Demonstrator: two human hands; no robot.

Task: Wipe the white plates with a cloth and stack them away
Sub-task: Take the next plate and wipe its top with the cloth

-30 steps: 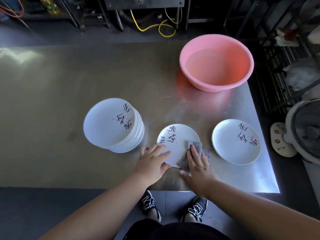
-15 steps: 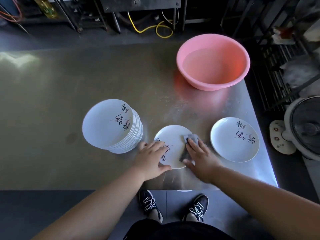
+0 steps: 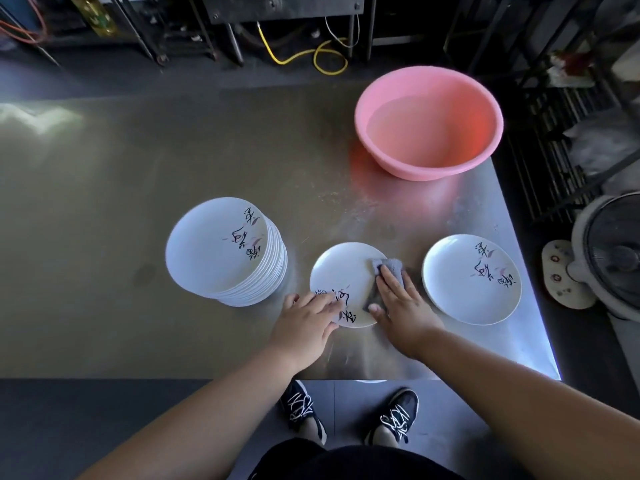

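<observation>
Metal surface (image 3: 104, 271) holds the plate (image 3: 341, 271) between my hands: left hand (image 3: 304, 323) flat on its near rim, right hand (image 3: 401, 306) pressing the cloth (image 3: 391, 266) flat, stack (image 3: 214, 244) nearer my left.

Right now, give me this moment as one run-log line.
step: wiping middle plate | right hand: presses cloth on plate | left hand: rests on near rim | stack: left | lone plate: right

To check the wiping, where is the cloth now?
In the head view, the cloth lies under the right hand on the right edge of the middle plate.
</observation>
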